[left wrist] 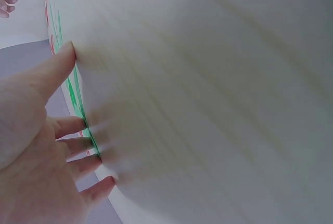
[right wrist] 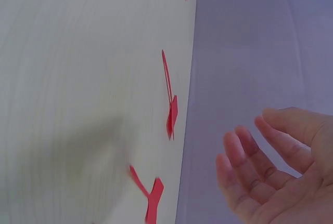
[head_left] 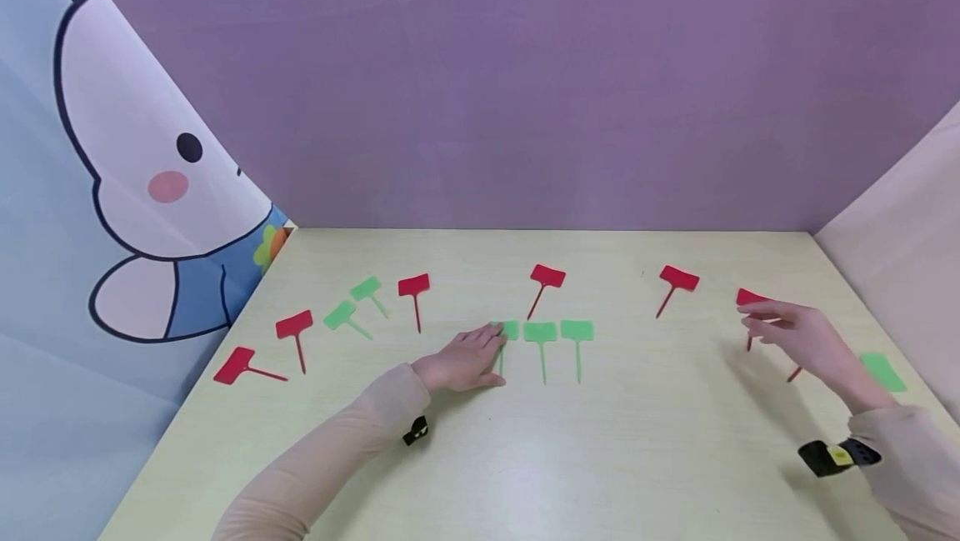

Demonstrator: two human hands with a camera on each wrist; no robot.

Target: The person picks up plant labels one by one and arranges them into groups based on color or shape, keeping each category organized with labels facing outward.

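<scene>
A pale tabletop boxed in by three backdrop panels.

The tabletop point(head_left: 525, 458) is a light yellowish wood grain, evenly lit with only soft shadows. Behind it stands a plain purple back wall point(head_left: 525, 82), meeting the far edge in a straight line. On the left, a light blue panel point(head_left: 45, 291) slants inward, printed with a white cartoon rabbit point(head_left: 127, 149) that has a black eye and a pink cheek. On the right rises a plain pale pinkish panel point(head_left: 907, 224).
</scene>
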